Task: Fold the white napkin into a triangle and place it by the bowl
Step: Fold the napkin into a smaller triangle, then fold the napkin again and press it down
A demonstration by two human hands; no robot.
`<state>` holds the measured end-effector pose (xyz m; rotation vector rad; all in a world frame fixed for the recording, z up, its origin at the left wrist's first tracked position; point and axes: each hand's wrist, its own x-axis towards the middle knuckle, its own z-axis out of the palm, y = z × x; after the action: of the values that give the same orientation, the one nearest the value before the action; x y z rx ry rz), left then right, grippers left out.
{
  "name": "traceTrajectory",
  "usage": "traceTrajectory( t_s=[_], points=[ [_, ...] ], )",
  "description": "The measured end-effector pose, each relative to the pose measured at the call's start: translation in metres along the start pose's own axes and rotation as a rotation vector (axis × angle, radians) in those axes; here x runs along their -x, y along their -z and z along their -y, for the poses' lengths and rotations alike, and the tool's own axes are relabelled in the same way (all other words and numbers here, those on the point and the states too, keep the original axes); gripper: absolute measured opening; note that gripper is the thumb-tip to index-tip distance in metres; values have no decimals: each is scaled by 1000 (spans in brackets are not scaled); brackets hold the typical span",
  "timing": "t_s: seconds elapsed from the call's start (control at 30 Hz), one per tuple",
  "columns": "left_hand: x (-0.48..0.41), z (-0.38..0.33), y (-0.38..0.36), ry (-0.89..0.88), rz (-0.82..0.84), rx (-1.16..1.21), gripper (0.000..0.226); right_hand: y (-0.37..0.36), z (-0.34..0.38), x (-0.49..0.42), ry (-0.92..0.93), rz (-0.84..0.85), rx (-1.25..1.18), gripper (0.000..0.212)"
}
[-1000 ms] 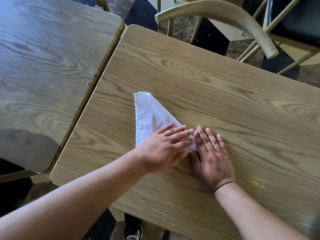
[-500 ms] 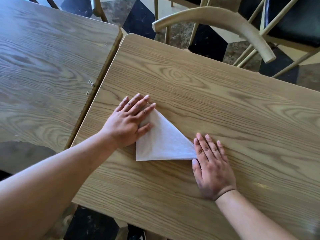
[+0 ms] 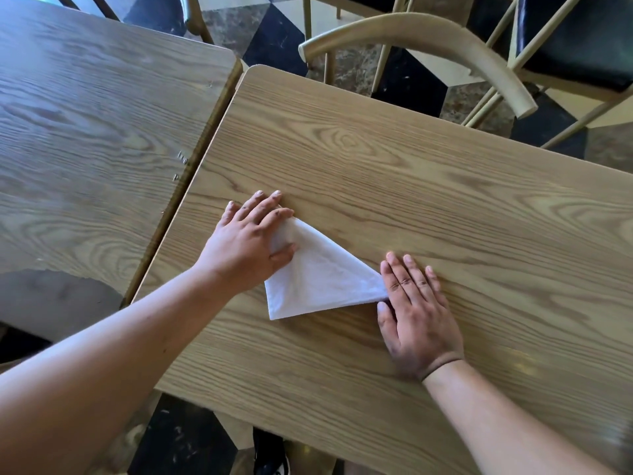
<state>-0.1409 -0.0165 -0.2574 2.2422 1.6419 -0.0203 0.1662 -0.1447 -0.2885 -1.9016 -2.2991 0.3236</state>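
The white napkin (image 3: 318,279) lies flat on the light wooden table (image 3: 428,207), folded into a triangle. My left hand (image 3: 250,241) rests palm down on the triangle's upper left corner, fingers spread and covering that tip. My right hand (image 3: 416,313) lies flat on the table at the triangle's right corner, its thumb and index finger touching that tip. Neither hand grips the cloth. No bowl is in view.
A second wooden table (image 3: 92,132) stands flush against the left side, with a narrow gap between them. A curved wooden chair back (image 3: 428,36) and a dark-seated chair (image 3: 579,39) stand beyond the far edge. A shoe (image 3: 270,454) shows on the patterned floor below.
My left hand slid from the napkin's right corner up along the fold to the upper left corner, uncovering the triangle's face. My right hand stayed at the right tip.
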Motion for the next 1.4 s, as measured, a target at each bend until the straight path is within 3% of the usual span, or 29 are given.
traceTrajectory(
  t_s=[0.23, 0.4, 0.53, 0.67, 0.83, 0.93, 1.0, 1.07, 1.17, 1.23, 1.3, 1.4],
  points=[
    [59, -10, 5, 194, -65, -7, 65, 0, 0, 1, 0, -45, -54, 68],
    [101, -32, 12, 346, 9, 21, 46, -2, 2, 7, -8, -95, -120, 72],
    [122, -58, 9, 498, 195, 167, 41, 6, 23, 33, 145, -163, -156, 71],
    [132, -84, -2, 588, 306, 390, 25, 4, 57, 73, 328, -78, -138, 73],
    [134, -114, -13, 705, 318, 798, 26, -3, 70, 94, 343, 88, -30, 106],
    [133, -125, -18, 753, 348, 961, 23, -7, 70, 93, 267, 80, -40, 87],
    [133, -125, -20, 701, 360, 889, 25, -6, 67, 91, 245, 30, -66, 66],
    [130, -116, -18, 575, 309, 529, 36, -4, 64, 90, 252, -3, -92, 54],
    [126, -92, -17, 395, 23, 154, 54, 0, 63, 88, 258, -27, -132, 45],
    [118, -75, -21, 285, -133, 68, 86, 4, 62, 85, 254, -25, -173, 37],
    [109, -61, -23, 211, -128, 29, 108, 12, 61, 79, 256, 4, -216, 31],
    [93, -48, -25, 151, -84, 45, 121, 27, 58, 65, 250, 101, -265, 21]
  ],
)
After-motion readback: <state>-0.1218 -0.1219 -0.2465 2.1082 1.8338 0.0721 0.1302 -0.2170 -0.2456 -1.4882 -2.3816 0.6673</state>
